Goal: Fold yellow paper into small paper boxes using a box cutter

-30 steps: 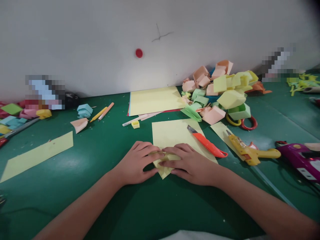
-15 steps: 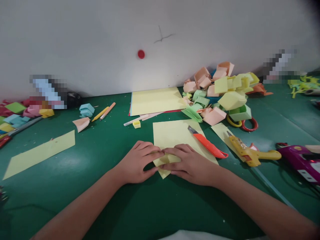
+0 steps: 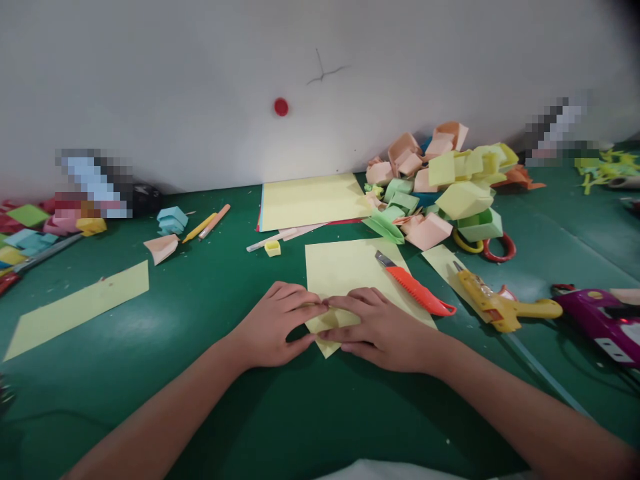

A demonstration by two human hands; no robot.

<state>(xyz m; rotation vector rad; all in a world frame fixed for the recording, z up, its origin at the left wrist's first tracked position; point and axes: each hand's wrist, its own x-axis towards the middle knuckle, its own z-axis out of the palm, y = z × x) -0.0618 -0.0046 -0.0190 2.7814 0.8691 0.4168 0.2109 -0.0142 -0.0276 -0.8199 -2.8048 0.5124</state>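
The fold on the pale yellow sheet (image 3: 345,270) looks only begun: its near corner is turned over and pressed flat under the fingers, while most of the sheet lies unfolded on the green table (image 3: 210,313), reaching away towards the wall. No finished shape shows yet, so the creasing and any further folds seem left to do.

The left hand (image 3: 275,327) lies palm down at the sheet's near left edge, fingers spread and bent, the tips pinning the folded flap. The right hand (image 3: 377,327) mirrors it from the other side, its fingertips meeting the left's over the crease. Neither hand closes around anything; both press flat on the paper.

Just right of the sheet lies an orange utility knife (image 3: 415,288) (blade tip resting on the paper), then a yellow glue gun (image 3: 500,303) and a purple one (image 3: 600,319). A heap of folded paper boxes (image 3: 440,187) sits behind, a stack of yellow paper (image 3: 310,200) by the wall, and a cut yellow strip (image 3: 80,308) to the left.
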